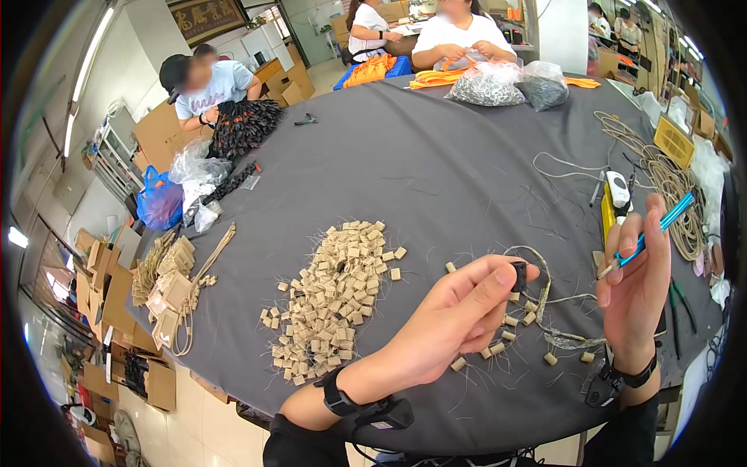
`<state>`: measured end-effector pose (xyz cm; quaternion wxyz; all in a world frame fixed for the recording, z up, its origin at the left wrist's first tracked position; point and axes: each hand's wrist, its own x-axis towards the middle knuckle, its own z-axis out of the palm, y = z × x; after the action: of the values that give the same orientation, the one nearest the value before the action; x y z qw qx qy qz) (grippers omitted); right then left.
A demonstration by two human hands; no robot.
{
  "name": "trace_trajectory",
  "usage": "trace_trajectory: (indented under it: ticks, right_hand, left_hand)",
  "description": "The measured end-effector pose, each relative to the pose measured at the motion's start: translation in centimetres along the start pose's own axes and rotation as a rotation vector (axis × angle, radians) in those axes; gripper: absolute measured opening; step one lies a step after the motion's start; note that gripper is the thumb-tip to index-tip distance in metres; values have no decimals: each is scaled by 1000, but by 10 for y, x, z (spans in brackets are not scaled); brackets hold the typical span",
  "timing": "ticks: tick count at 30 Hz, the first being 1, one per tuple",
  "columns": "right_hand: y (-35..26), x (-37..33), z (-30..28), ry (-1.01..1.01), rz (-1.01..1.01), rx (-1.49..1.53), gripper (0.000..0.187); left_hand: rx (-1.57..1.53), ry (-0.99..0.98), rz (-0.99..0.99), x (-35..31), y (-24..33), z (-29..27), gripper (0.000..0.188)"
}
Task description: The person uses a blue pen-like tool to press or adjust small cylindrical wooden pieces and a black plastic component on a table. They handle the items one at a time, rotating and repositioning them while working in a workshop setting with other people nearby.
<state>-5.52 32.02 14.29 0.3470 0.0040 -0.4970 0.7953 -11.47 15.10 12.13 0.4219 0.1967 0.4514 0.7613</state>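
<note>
So, left hand (pixel 467 303) pinches a black piece (pixel 520 275) above scattered tan beads (pixel 550 359); right hand (pixel 634 288) grips a slim blue tool (pixel 663 223). Stubby bead pile (pixel 331 292) left, looped cord (pixel 547 282) between hands, coiled rope (pixel 678 206) far right, creased grey cloth (pixel 436 171) underneath.

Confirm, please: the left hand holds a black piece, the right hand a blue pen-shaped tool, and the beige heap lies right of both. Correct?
Not quite: the left hand holds a black piece, the right hand a blue pen-shaped tool, but in the head view the heap of beige pieces lies left of both.
</note>
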Motion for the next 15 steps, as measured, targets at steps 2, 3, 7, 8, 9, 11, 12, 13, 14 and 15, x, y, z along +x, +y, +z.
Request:
trace_trajectory:
  ticks: [2, 3, 7, 8, 9, 11, 12, 13, 14, 15]
  right_hand:
    - [0, 0, 0, 14, 15, -1, 18]
    - [0, 0, 0, 22, 21, -1, 19]
    - [-3, 1, -1, 52, 42, 38, 21]
    - [-4, 1, 0, 57, 31, 41, 21]
    - [-6, 1, 0, 61, 19, 44, 21]
    - [-7, 1, 0, 32, 7, 62, 20]
    - [-8, 2, -1, 17, 1, 71, 19]
    - [-7, 2, -2, 1, -6, 80, 19]
    - [-6, 3, -4, -16, -13, 89, 18]
    - [-6, 3, -5, -32, -20, 98, 18]
  left_hand:
    - [32, -12, -9, 2, -2, -2, 33]
    - [54, -19, -22, 3, -2, -2, 32]
    - [114, -47, -61, 3, -2, -1, 30]
    - [122, -38, -61, 4, -2, 0, 29]
    - [131, -28, -60, 5, -2, 1, 29]
    - [155, -29, -62, 5, -3, 2, 28]
    - [171, -41, -65, 5, -2, 1, 27]
    - [186, -55, -68, 6, -2, 0, 27]
    - [178, -64, -71, 7, -3, -2, 26]
    - [171, -72, -74, 8, -4, -3, 26]
